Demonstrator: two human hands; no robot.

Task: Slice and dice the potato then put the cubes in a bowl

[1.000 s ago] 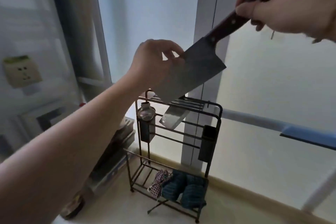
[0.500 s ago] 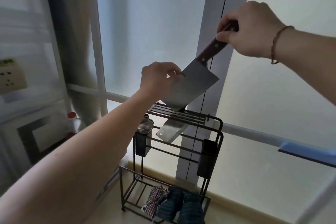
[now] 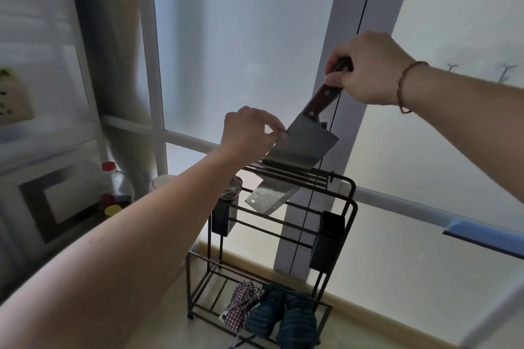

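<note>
A steel cleaver (image 3: 301,149) with a dark wooden handle hangs point-down over the top slots of a black wire knife rack (image 3: 344,195); its lower edge is at the slot bars. My right hand (image 3: 365,71) grips the handle from above. My left hand (image 3: 251,133) pinches the blade's left edge with thumb and fingertips. A second cleaver blade (image 3: 270,195) pokes out below the slots. No potato or bowl is in view.
The rack stands on a pale counter against frosted window panes and a grey frame post (image 3: 334,122). Folded cloths (image 3: 269,317) lie on its bottom shelf. Two black holders (image 3: 329,238) hang on it. Bottles (image 3: 113,187) stand at the left.
Both hands have brought the cleaver down toward the rack; its lower edge has gone from well above the slots to resting at them. The view has tilted up slightly.
</note>
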